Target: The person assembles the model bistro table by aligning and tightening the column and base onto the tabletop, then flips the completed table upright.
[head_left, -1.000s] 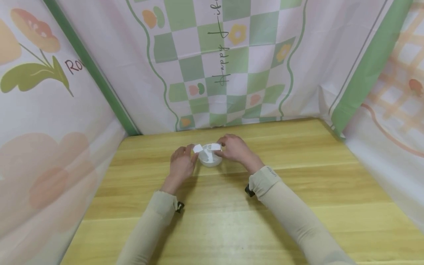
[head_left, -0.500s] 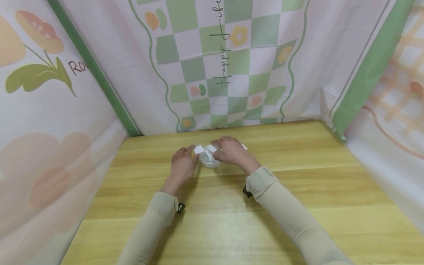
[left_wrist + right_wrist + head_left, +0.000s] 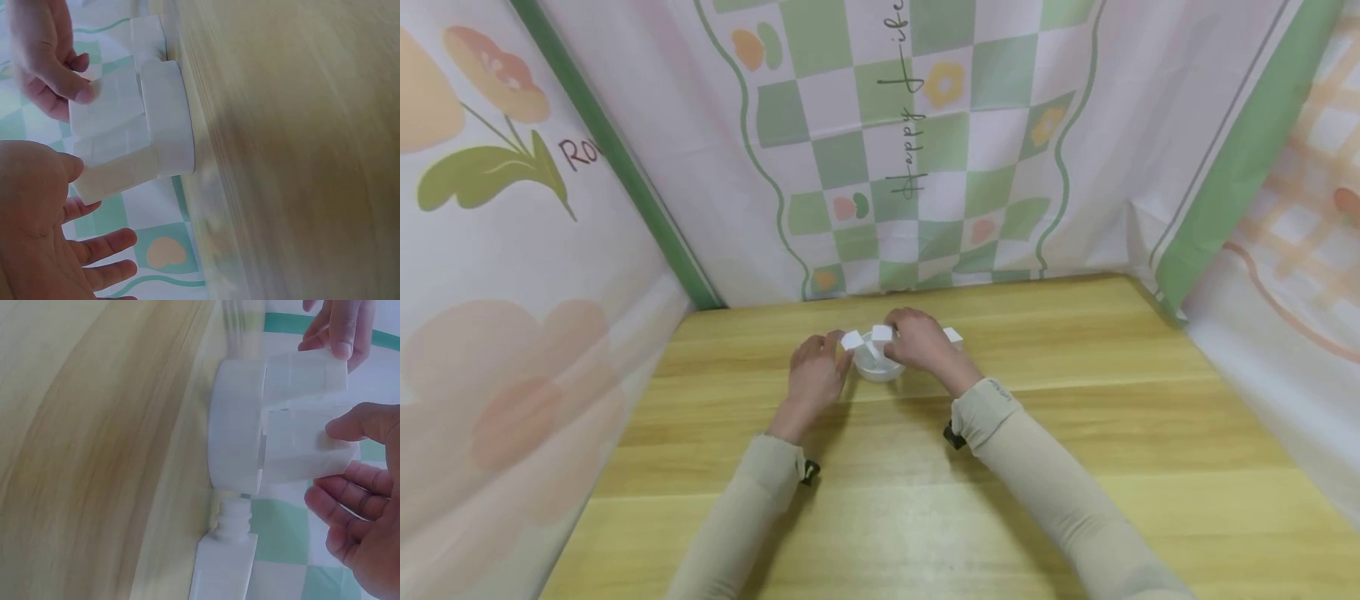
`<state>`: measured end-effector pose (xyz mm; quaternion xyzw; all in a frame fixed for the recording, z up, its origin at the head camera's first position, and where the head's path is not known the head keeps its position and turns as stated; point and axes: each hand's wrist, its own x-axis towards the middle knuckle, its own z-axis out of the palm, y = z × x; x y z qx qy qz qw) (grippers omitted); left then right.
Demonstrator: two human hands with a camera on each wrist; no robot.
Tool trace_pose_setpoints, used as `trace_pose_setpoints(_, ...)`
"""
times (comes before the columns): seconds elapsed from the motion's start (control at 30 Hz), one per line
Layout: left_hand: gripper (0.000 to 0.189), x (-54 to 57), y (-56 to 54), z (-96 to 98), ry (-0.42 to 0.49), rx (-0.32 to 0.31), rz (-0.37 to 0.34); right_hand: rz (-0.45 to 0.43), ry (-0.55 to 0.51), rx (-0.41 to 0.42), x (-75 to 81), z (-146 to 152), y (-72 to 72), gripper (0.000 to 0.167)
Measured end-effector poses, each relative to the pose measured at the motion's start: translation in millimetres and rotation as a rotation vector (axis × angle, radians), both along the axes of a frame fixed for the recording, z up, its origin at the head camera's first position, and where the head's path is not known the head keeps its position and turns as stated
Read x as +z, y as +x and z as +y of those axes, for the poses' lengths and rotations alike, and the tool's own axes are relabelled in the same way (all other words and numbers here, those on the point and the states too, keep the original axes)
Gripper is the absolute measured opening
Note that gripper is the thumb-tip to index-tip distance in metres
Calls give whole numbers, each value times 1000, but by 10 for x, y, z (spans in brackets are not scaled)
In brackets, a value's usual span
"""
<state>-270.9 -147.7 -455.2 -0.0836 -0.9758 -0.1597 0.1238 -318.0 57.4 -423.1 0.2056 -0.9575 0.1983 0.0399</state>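
Note:
A shallow round white dish (image 3: 878, 372) stands on the table, with two tapered white blocks rising from it. My left hand (image 3: 814, 373) pinches the left block (image 3: 852, 340) between thumb and index finger; its other fingers are spread apart in the left wrist view. My right hand (image 3: 921, 340) holds the right block (image 3: 882, 333), thumb on one side and fingertips on the other. How the blocks meet the dish inside is hidden. Just right of the dish lies a white square-sided piece with a ribbed neck (image 3: 226, 565), the neck pointing to the dish.
The wooden table (image 3: 880, 500) reaches back to a patterned cloth curtain (image 3: 925, 167) close behind the dish. More cloth hangs on the left and right sides.
My right hand has shifted slightly left and regripped the right block, which has turned a little. The white piece beyond that hand has come into sight. My left hand stays nearly still.

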Motion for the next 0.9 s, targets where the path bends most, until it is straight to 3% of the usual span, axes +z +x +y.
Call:
trace_pose_setpoints(0.23,44,2,11,9,-12,-10,55,39,88,-2,-22,34,19,59)
trace_pose_setpoints(0.37,45,6,6,7,-22,-3,33,10,76,-3,3,68,19,59)
trace_pose_setpoints(0.6,46,20,17,9,-10,7,-26,-37,33,-110,-1,120,-21,48)
trace_pose_setpoints(0.77,45,15,13,6,-13,3,-19,-61,-50,-49,-21,157,-30,56)
trace_pose_setpoints(0.9,46,25,5,9,-12,5,-35,-43,-42,-21,-36,192,-12,55)
